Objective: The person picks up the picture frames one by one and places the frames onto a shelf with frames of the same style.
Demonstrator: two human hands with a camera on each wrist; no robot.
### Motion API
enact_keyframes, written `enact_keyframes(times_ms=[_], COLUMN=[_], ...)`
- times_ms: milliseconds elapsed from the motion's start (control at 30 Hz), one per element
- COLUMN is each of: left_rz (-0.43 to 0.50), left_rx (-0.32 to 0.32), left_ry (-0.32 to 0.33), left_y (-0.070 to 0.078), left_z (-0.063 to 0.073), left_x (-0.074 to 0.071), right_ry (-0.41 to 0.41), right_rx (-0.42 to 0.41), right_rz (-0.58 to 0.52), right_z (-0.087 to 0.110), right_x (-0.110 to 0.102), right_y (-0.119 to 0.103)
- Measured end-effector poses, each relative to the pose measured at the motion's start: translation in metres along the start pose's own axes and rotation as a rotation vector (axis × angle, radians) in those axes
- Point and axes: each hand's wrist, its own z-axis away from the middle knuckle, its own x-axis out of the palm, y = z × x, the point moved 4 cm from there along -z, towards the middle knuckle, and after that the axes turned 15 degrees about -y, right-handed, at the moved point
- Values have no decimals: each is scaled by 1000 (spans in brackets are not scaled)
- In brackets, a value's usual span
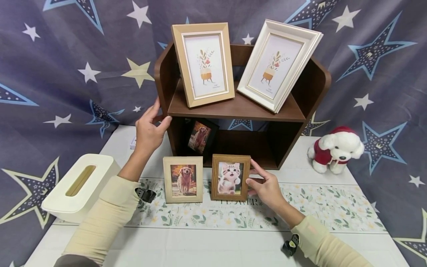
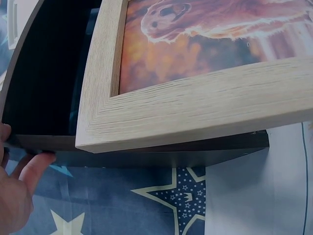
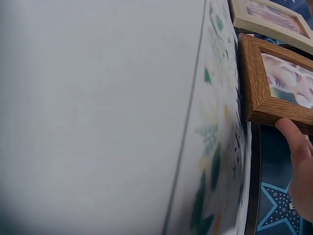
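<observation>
A dark brown two-tier shelf (image 1: 237,114) stands on the table, and my left hand (image 1: 149,129) holds its left side panel, thumb at the front edge. In the left wrist view, fingers (image 2: 39,166) touch that panel. My right hand (image 1: 267,187) pinches the right edge of a brown wooden picture frame (image 1: 247,174) with a kitten picture, upright before the shelf. Beside it stands a light wood picture frame (image 1: 183,199) with a dog picture. On the upper tier are a tan picture frame (image 1: 182,66) and a tilted white picture frame (image 1: 295,70). A black picture frame (image 1: 211,137) leans in the lower tier.
A white tissue box (image 1: 63,185) stands at the left of the table (image 1: 200,244). At the right sits a white plush dog (image 1: 337,152) in red clothes. A floral runner (image 1: 320,207) crosses the table, and a starry curtain (image 1: 110,48) hangs behind.
</observation>
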Motion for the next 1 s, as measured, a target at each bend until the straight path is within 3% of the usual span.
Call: enact_keyframes(times_ms=[800, 1000], left_rz=[-2, 7], left_rx=[-4, -4], left_ry=[-5, -1], left_y=[0, 0], left_z=[0, 0], left_x=[-1, 0], right_ry=[90, 131], right_rx=[-37, -28], right_rz=[-12, 53], right_z=[-13, -16], right_x=[-7, -9], right_y=[-15, -16])
